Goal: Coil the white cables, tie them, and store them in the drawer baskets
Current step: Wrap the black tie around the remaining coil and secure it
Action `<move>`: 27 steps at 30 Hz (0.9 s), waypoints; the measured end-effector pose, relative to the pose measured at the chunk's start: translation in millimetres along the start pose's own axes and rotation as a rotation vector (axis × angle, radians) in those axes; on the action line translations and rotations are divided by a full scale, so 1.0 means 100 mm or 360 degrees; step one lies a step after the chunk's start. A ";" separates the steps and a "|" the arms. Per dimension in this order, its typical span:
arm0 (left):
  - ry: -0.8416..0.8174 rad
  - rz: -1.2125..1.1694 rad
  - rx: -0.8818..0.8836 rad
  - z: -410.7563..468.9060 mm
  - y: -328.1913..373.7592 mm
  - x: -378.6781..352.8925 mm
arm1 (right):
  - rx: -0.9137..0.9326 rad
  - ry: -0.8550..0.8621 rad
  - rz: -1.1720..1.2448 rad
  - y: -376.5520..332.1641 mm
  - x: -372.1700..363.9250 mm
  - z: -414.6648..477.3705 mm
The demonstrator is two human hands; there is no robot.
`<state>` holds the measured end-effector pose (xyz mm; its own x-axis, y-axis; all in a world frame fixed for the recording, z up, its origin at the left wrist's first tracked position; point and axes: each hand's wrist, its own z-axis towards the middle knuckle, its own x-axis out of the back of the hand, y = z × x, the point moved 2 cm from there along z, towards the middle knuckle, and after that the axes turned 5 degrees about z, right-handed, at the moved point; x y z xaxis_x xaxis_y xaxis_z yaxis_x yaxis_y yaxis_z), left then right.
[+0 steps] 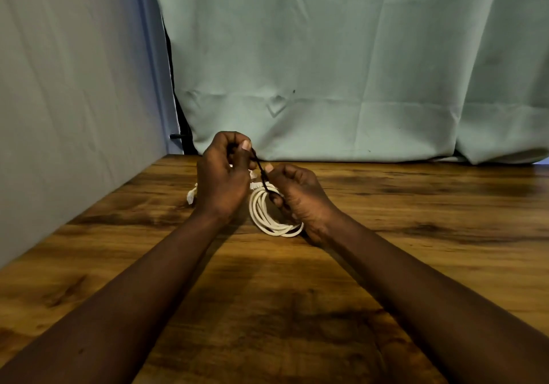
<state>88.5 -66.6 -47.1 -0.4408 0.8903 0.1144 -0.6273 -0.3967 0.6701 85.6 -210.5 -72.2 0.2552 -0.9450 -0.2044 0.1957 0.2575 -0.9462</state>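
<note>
The cable [269, 220], coiled in white loops, is seen before a green curtain [356, 56], rested on the desk [416, 235] near its middle. Its right side is gripped by the right hand [300, 202], fingers curled through the loops. A black tie [261, 169] is stretched up from the coil and pinched by the left hand [225, 181]. A small white piece [191, 197] is half hidden behind that hand.

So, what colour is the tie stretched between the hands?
The tie is black; the head view shows it.
</note>
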 end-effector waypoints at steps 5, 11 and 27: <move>-0.0045 -0.0029 0.0078 0.03 -0.04 0.02 | -0.0022 -0.0044 0.0140 0.01 -0.03 -0.04; 0.0031 -0.0077 0.0080 0.05 -0.01 0.08 | -0.0122 0.0025 0.0176 -0.01 -0.05 -0.06; -0.0520 -0.0773 0.0567 -0.12 0.00 -0.11 | 0.0034 0.0251 0.0226 -0.04 -0.03 -0.07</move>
<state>86.2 -78.9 -57.2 0.0888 0.9926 -0.0823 -0.4305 0.1128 0.8955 76.9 -210.1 -69.6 0.1306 -0.9183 -0.3738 0.1890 0.3932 -0.8998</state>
